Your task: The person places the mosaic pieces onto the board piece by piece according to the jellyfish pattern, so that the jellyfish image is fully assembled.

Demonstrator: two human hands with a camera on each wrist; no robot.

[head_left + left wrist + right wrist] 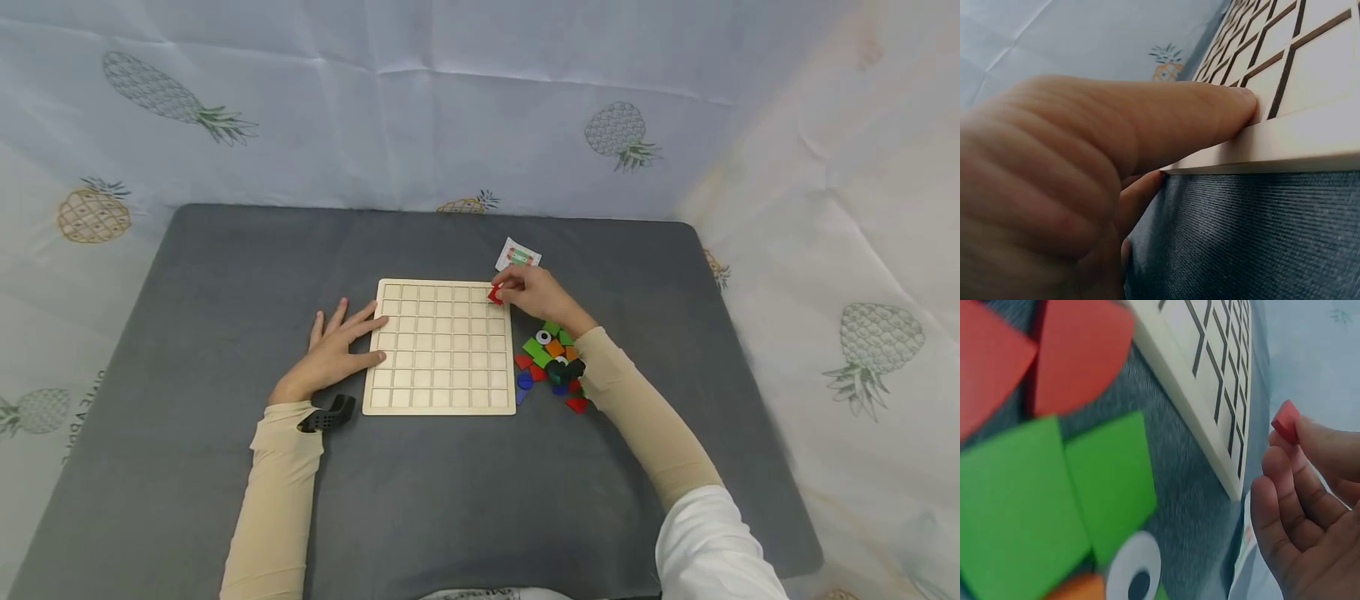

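Note:
A square wooden grid board (442, 412) lies on the dark table, its recessed cells bare apart from the corner under my right hand. My left hand (333, 354) rests at the board's left edge with fingers spread; in the left wrist view the thumb (1210, 112) presses on the rim. Over the board's far right corner, my right hand (536, 292) pinches a small red piece (495, 294) between thumb and fingers. The right wrist view shows the same red piece (1285, 422) at the fingertips, with the other fingers loosely bent.
Right of the board lies a loose pile of coloured pieces, including a green one (537, 352), a blue disc (525, 381) and a white eye piece (543, 337). A small printed white packet (517, 253) lies beyond the right hand. Pineapple-print cloth (420, 125) hangs behind the table.

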